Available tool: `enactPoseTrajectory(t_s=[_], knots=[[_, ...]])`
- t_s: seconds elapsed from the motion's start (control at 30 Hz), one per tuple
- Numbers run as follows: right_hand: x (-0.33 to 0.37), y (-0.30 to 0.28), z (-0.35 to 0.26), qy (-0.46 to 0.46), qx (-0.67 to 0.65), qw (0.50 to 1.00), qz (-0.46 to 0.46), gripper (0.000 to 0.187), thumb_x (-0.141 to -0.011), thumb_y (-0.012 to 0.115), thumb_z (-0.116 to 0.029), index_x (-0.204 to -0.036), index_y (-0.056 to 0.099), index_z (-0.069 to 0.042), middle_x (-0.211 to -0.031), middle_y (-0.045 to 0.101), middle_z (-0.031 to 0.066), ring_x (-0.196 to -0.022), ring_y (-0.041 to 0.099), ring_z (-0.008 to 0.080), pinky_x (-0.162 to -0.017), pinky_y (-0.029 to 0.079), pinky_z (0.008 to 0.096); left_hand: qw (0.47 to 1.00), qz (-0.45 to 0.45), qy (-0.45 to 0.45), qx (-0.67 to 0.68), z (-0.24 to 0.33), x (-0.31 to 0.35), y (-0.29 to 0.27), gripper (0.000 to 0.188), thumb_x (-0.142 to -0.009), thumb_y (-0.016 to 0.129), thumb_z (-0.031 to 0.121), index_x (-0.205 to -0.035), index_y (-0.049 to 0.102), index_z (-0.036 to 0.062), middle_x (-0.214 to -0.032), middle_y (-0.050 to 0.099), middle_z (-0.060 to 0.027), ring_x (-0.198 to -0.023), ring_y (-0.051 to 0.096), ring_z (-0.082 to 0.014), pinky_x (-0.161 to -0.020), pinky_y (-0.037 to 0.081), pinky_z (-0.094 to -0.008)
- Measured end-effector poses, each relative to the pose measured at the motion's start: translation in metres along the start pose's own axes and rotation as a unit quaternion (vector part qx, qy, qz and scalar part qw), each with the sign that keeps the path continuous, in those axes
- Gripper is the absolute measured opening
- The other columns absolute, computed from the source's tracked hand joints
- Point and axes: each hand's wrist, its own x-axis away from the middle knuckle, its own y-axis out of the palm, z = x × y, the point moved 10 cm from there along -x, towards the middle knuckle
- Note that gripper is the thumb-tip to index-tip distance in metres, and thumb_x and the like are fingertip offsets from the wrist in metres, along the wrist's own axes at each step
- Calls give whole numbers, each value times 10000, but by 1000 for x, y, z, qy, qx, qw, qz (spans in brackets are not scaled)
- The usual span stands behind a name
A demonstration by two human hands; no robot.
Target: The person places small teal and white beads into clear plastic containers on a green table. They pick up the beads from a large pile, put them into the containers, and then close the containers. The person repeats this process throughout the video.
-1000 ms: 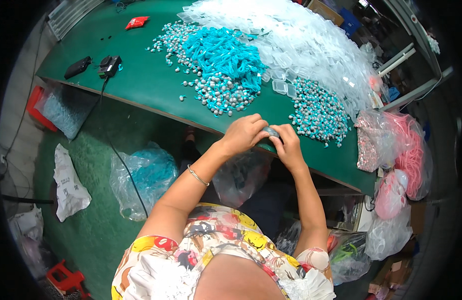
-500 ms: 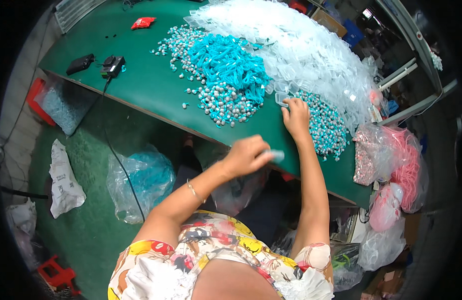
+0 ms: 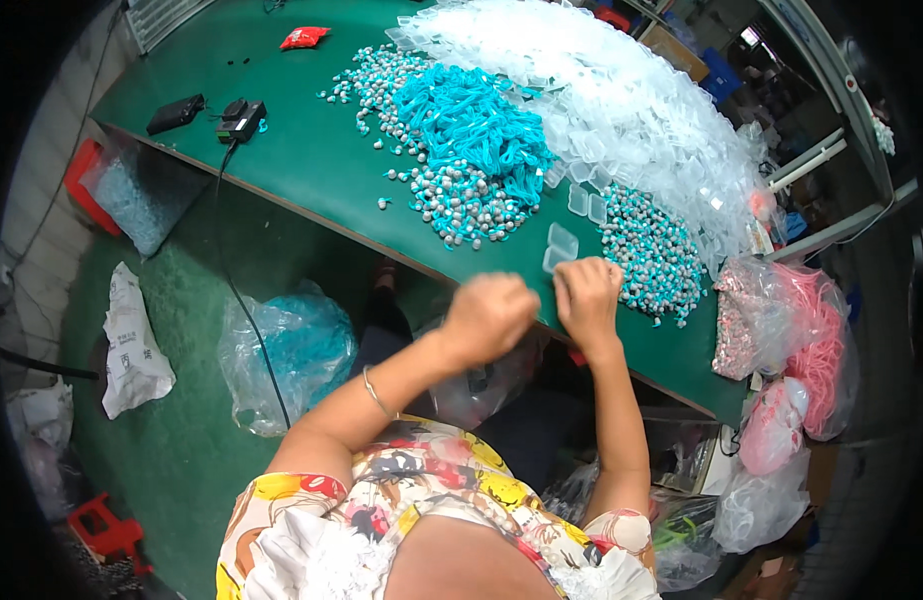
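My left hand [image 3: 491,318] is closed, slightly blurred, over the table's near edge; its curled fingers hide whatever they hold. Close on its right, my right hand [image 3: 587,300] has bent fingers pointing down, their tips hidden. Just beyond the right knuckles is a clear plastic case [image 3: 559,246]; whether the fingers touch it I cannot tell. Farther back, an open clear case [image 3: 586,204] lies beside a pile of small silver-grey bells with turquoise loops [image 3: 653,252]. To the left are a heap of turquoise cords [image 3: 481,125] and more bells [image 3: 461,205].
A large mound of clear cases [image 3: 601,80] covers the back of the green table [image 3: 301,150]. Bags of pink cords [image 3: 811,340] hang over its right end. A black device with a cable [image 3: 241,120] and a red packet [image 3: 304,38] sit left. Bags lie on the floor.
My right hand has drawn back from the bell pile toward my left hand. The small clear piece at my left fingertips no longer shows. A clear case now shows beyond my right hand.
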Motion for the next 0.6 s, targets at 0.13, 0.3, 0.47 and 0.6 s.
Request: enactPoseTrajectory(t_s=[0.13,0.3,0.47,0.6], knots=[[15,-4,-16,24,-60,998,12,187,-816,706,-136,-991,654,-99,-938,640,52,-952,588,248,-931,352,446,982,73,-59,-165,-63,-33,-21,106,-764,674,99,-869,671,112,-858,600,-38,-855,589,-263,-710,421,-411],[31,-25,34,124,-77,986,85,165,-822,692,-111,-986,673,-101,-950,658,64,-949,603,265,-890,394,414,969,54,-33,-240,-70,-39,-7,94,-785,631,86,-851,683,128,-852,599,-14,-842,577,-228,-689,380,-393],[43,-25,96,205,-3,976,68,121,-817,701,-114,-937,694,-116,-889,670,20,-903,605,231,-850,390,405,980,50,-20,-193,-55,-27,7,36,-781,622,114,-753,643,122,-760,590,-31,-732,594,-234,-655,402,-397],[14,-15,79,143,64,987,44,137,-799,728,-139,-932,708,-116,-916,664,29,-966,584,238,-930,338,466,987,56,-41,-144,-53,-24,2,11,-788,649,101,-793,644,109,-776,596,-41,-754,603,-241,-657,398,-405]])
